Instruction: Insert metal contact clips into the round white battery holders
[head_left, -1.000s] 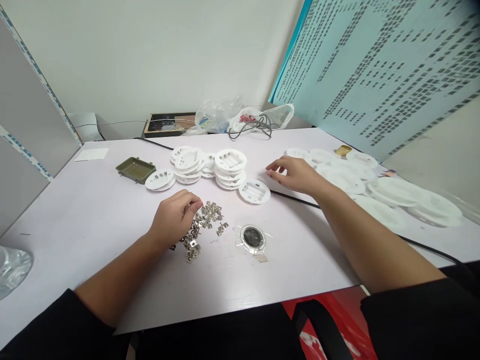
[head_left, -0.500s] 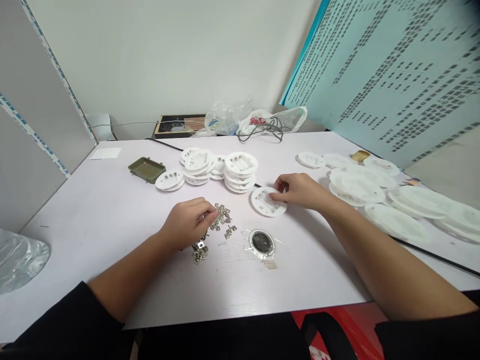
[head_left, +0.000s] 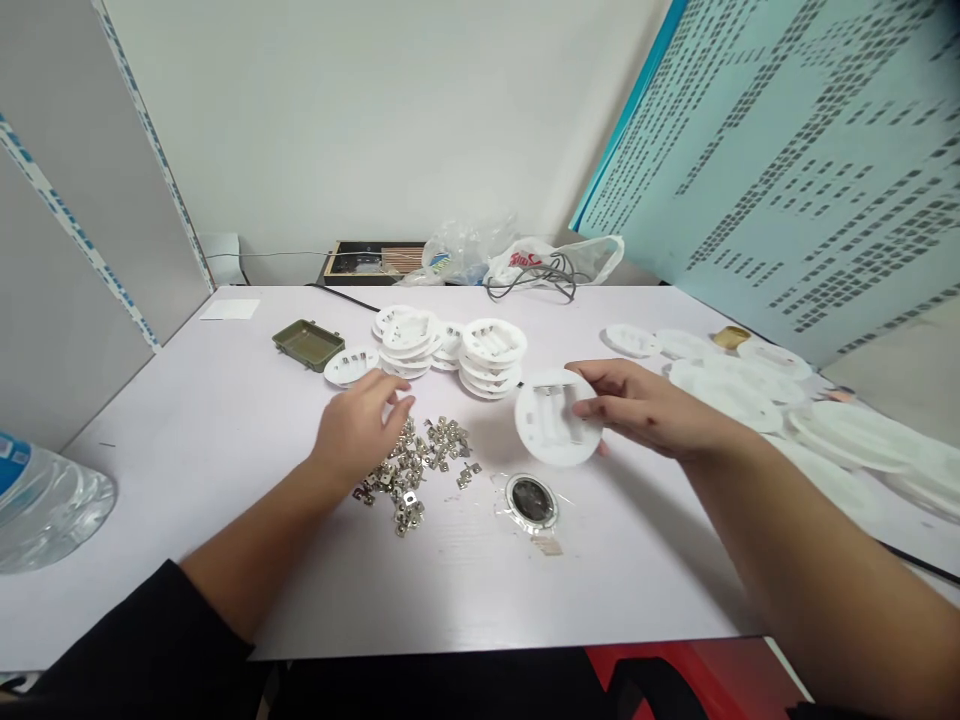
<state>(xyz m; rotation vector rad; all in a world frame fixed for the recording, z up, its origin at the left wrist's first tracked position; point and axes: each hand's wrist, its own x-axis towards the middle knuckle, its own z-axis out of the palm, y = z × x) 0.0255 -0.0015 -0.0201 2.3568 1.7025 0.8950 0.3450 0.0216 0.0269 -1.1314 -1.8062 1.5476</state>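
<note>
A disc (head_left: 538, 432), just lifted off the worktop (head_left: 420, 600), is gripped by the right hand (head_left: 646, 405), its slots (head_left: 557, 412) exposed, while the left hand (head_left: 357, 425), fingers parted, is held beside clips (head_left: 409, 460).

Down the right side, your right hand (head_left: 634, 405) has fingertips hidden behind that white disc (head_left: 555, 430)! Centre left, your left hand (head_left: 356, 425) masks its own palm and some metal pieces (head_left: 405, 465). The bottle (head_left: 56, 510) gets chopped by the left edge; upper right, the blue sheet's (head_left: 810, 170) marks blur past reading.
</note>
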